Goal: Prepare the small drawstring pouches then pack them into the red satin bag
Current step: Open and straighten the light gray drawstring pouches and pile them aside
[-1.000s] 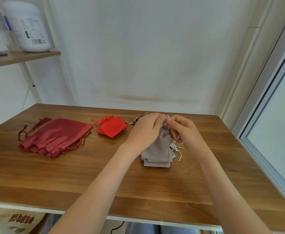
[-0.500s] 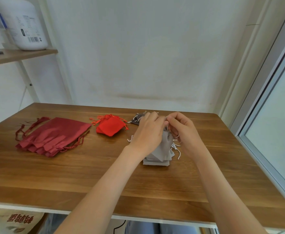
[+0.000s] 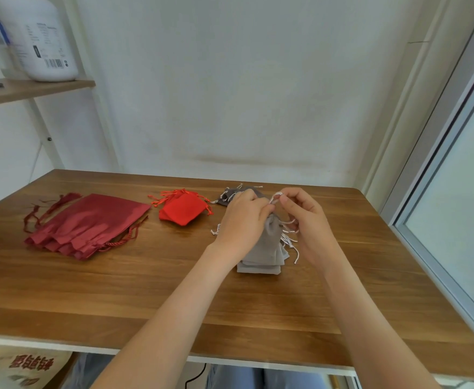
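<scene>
Grey pouch stack [image 3: 258, 268] on wooden table [image 3: 146, 290]. Left hand [image 3: 241, 220] grips top pouch [image 3: 269, 242] at gathered neck; right hand [image 3: 304, 217] pinches its white drawstring [image 3: 275, 196]. Small red pouches [image 3: 181, 210] at 10 o'clock; red satin bags [image 3: 87, 223] at 9 o'clock.

Grey pouches [image 3: 263, 248], dark-red satin bags [image 3: 89, 223]

Left hand [image 3: 241, 220] covers pouch [image 3: 266, 245] neck; cords [image 3: 287, 240] vanish behind right hand [image 3: 306, 220]. Dark pouches [image 3: 227, 196] half hidden behind both. Jug [image 3: 42, 37] cut by top edge, label unreadable. Printed bag [image 3: 19, 366] cut at bottom.
</scene>
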The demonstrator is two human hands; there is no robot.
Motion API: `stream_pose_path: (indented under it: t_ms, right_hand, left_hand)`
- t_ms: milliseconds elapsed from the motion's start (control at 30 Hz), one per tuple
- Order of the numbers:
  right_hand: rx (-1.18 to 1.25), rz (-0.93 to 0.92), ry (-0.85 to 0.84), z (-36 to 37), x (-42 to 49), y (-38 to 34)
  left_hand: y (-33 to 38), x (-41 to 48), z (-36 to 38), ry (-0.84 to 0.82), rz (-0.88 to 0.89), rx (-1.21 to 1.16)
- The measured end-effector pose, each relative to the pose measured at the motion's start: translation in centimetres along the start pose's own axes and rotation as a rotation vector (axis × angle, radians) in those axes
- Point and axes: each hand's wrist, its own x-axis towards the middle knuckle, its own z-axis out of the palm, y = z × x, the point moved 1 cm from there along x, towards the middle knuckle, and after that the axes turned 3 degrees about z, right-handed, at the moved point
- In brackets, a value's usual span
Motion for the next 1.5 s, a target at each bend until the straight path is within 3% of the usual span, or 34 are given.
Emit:
stream_pose_path:
  t_ms: [100,333,433,600,667,767,833,900,1167,1367,1500]
  right_hand:
    - [-0.090,0.014,-0.038,-0.3,0.3,0.1]
    - [-0.120,0.043,0.034,-0.3,0.3,0.6]
    - [-0.143,0.050,0.050,-0.5,0.3,1.0]
    - [-0.610,0.017,0.021,-2.2,0.0,0.4]
    - [-0.741,0.017,-0.050,-2.6,-0.2,0.6]
    - [-0.709,-0.014,-0.048,-2.8,-0.2,0.8]
    - [-0.624,-0.025,-0.047,-2.8,-0.1,0.8]
    - [-0.534,-0.019,-0.055,-3.0,-0.2,0.8]
    - [-0.268,0.124,0.041,-1.7,0.4,0.6]
    - [-0.102,0.094,-0.077,0.2,0.3,0.7]
    - [-0.096,0.099,-0.070,0.4,0.1,1.0]
  left_hand:
    - [0.1,-0.1,-0.1,0.024,-0.036,-0.060]
    - [0.9,-0.7,0.7,-0.032,0.172,0.342]
    - [0.3,-0.3,1.0,0.062,0.138,0.240]
    - [-0.9,-0.2,-0.6,0.164,-0.248,-0.294]
    - [-1.0,0.0,-0.9,0.191,-0.337,-0.685]
    - [-0.8,0.3,-1.3,0.190,-0.470,-1.480]
    - [-0.8,0.4,-1.5,0.149,-0.513,-1.725]
    - [-0.9,0.3,-1.6,0.086,-0.509,-1.631]
    - [-0.5,-0.2,-1.0,-0.006,-0.585,-0.740]
    - [0.3,0.0,-0.4,0.019,-0.519,-0.444]
    - [0.6,0.3,-0.3,0.008,-0.534,-0.465]
